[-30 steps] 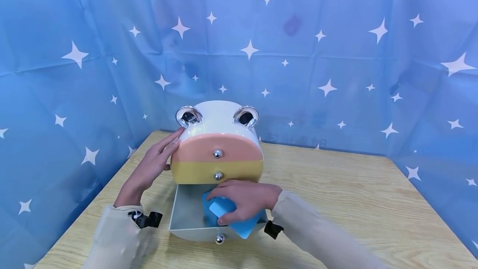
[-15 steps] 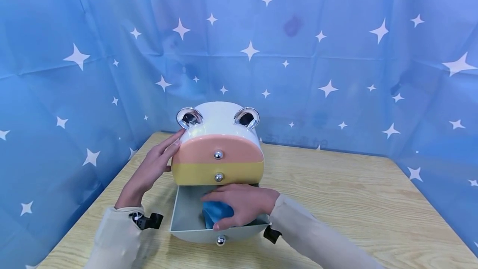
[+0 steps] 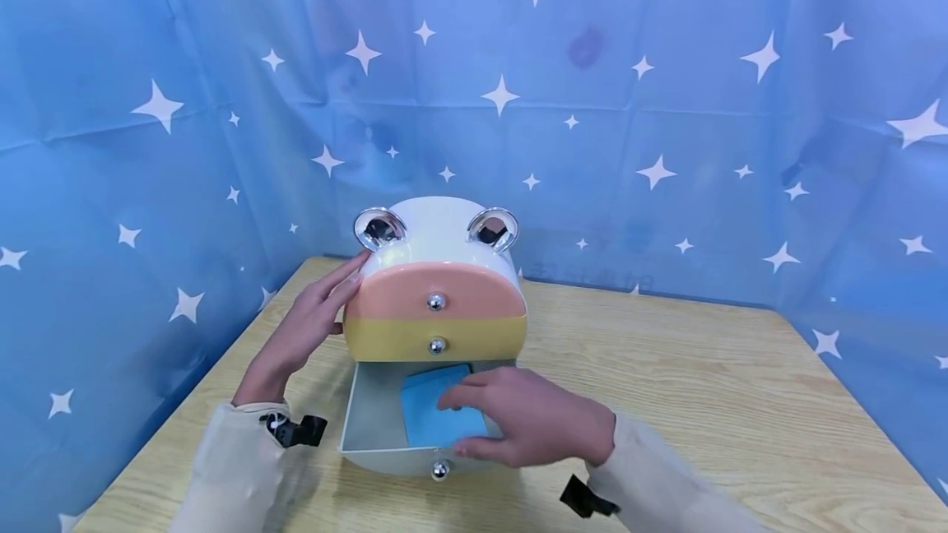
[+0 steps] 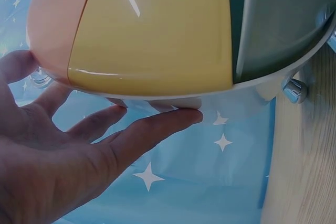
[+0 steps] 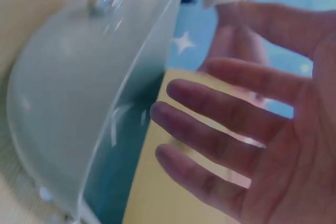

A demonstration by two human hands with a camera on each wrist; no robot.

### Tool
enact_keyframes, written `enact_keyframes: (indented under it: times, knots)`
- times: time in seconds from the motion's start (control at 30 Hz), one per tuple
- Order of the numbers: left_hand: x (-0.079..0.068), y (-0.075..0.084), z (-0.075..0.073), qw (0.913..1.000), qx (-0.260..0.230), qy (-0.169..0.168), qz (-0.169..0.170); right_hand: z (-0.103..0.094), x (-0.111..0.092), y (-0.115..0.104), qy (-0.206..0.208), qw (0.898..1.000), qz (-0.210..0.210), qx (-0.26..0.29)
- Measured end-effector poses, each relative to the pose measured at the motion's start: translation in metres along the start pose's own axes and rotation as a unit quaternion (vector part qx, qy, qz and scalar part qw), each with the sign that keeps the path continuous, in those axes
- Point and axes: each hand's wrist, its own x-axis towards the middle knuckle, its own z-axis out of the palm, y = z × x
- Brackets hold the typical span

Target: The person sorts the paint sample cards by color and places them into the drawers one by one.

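A small frog-faced drawer cabinet (image 3: 437, 224) has a pink top drawer, a yellow middle drawer (image 3: 392, 340) and a grey-green bottom drawer (image 3: 370, 418), which is pulled out. Inside that lowest drawer lies a flat light-blue square piece (image 3: 425, 419); whether it is card or cloth I cannot tell. My right hand (image 3: 536, 418) hovers at the drawer's front right, holding nothing; its fingers (image 5: 210, 135) look spread and nearly straight in the right wrist view. My left hand (image 3: 304, 327) rests its extended fingers on the cabinet's left side, the thumb (image 4: 163, 124) near the yellow drawer.
The cabinet stands on a light wooden table (image 3: 666, 377). A blue star-patterned curtain (image 3: 592, 146) hangs behind and at both sides. Round metal knobs (image 3: 440, 470) stick out from the drawer fronts, and mirrored frog eyes (image 3: 492, 229) top the cabinet.
My right hand lowered the light-blue piece into the bottom drawer, let go of it and moved back to the right. The left hand has stayed on the cabinet's side.
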Motion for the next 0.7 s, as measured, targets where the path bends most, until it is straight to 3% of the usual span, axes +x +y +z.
enact_keyframes:
  times: [0.1, 0.23, 0.4, 0.7]
  knots:
    - [0.000, 0.000, 0.000, 1.0000, 0.001, 0.000, -0.002, 0.006, -0.006, -0.013, 0.036, 0.999, -0.032, -0.012]
    - [0.001, -0.001, 0.000, 1.0000, 0.000, -0.004, -0.002, 0.022, -0.006, -0.026, 0.028, 0.997, -0.058, -0.030]
    - [0.000, 0.000, 0.000, 1.0000, -0.001, -0.003, 0.002, 0.049, 0.001, -0.030, -0.008, 0.998, -0.041, -0.054]
    - [0.000, -0.002, -0.001, 1.0000, -0.004, -0.002, 0.007, 0.079, 0.009, -0.028, 0.058, 0.987, -0.005, -0.151]
